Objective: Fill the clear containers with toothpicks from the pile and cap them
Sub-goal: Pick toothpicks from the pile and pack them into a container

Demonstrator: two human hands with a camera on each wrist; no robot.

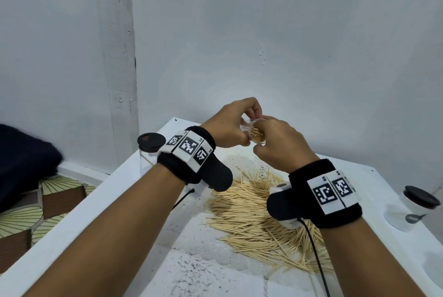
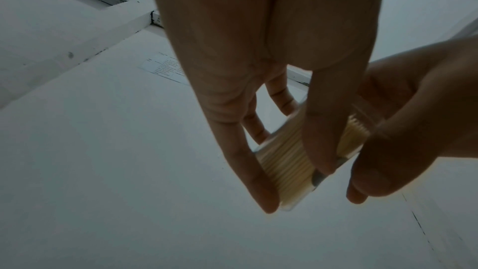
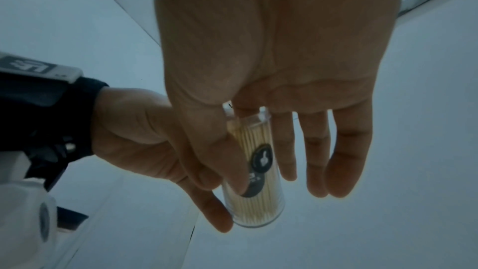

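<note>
The loose pile of pale wooden toothpicks (image 1: 259, 215) covers the white tabletop (image 1: 115, 205) centre; black-capped clear containers (image 1: 407, 210) flank it.

A white worktop (image 1: 134, 203) carries everything, backed by a pale grey wall (image 1: 287, 33). At nine o'clock a dark cloth bundle (image 1: 24, 162), perhaps clothing, lies above a patterned floor (image 1: 36, 215) of green fans and brown tiles.

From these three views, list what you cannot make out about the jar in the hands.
- Held container: its cap is in no view.
- Its mouth, head view: the right hand covers part of it.
- Label, right wrist view: dim, print too small to read.
- Left hand, left wrist view: the thumb hides the container's middle.
</note>
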